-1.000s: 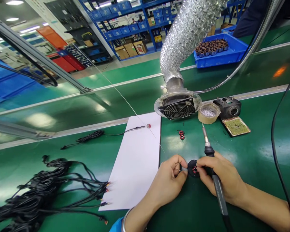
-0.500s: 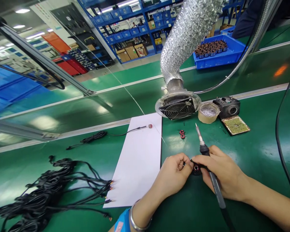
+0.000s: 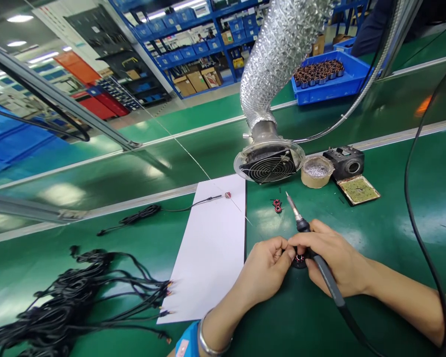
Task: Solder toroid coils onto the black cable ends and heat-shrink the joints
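My left hand (image 3: 264,269) is curled into a pinch against a small black round part (image 3: 299,260) with a red coil in its middle, lying on the green bench. My right hand (image 3: 332,258) touches the same part with its fingertips while gripping a black soldering iron (image 3: 305,228), whose metal tip points up and away from me. Both hands meet over the part, which is mostly hidden between the fingers. Two small red coils (image 3: 277,205) lie a little beyond the hands.
A white sheet (image 3: 211,248) lies left of the hands, a single black lead (image 3: 159,210) across its far end. A heap of black cables (image 3: 70,297) sits at left. A fume duct with fan (image 3: 269,166), tape roll (image 3: 315,172), iron stand (image 3: 345,161), sponge tray (image 3: 358,189) stand beyond; a blue bin (image 3: 327,79) far back.
My hands have closed in around the black part, covering most of it. The soldering iron has tilted, its tip swinging to the left.
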Demonstrator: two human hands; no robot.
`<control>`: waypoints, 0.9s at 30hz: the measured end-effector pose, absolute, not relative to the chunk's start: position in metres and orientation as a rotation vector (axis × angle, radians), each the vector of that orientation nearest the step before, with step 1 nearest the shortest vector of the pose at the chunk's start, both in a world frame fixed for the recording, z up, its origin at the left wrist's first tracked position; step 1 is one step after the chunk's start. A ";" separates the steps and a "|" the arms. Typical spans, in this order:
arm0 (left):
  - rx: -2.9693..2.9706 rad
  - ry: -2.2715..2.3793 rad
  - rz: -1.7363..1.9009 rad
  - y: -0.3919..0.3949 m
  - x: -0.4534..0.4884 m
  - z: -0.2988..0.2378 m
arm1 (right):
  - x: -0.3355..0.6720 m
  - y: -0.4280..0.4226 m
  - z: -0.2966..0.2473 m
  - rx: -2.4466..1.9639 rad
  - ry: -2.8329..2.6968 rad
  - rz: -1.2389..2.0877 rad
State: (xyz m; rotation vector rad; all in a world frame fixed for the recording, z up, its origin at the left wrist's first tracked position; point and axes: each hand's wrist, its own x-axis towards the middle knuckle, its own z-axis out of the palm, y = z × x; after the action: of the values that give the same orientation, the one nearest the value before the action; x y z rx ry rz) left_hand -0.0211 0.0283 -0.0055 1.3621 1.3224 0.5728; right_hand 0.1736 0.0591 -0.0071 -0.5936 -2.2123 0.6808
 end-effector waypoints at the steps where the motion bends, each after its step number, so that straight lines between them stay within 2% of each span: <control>1: 1.387 1.315 0.574 0.028 -0.021 -0.006 | 0.175 0.060 -0.007 -0.599 -2.199 0.723; 8: 1.616 1.399 0.455 0.028 -0.026 0.011 | 0.183 0.060 -0.008 -0.689 -2.165 0.680; 13: 1.865 1.415 0.446 0.026 -0.020 0.011 | 0.178 0.059 -0.010 -0.587 -2.161 0.628; 21: 1.801 1.540 0.508 0.017 -0.008 -0.006 | 0.174 0.056 -0.014 -0.540 -2.285 0.559; 27: 1.864 1.525 0.459 0.017 -0.017 0.005 | 0.182 0.060 -0.006 -0.551 -2.232 0.537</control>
State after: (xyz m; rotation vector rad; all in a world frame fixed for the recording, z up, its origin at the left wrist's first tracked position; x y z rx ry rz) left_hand -0.0173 0.0172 0.0046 1.8638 1.5250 0.4593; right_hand 0.1816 0.0596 -0.0056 -0.5505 -2.2321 0.5365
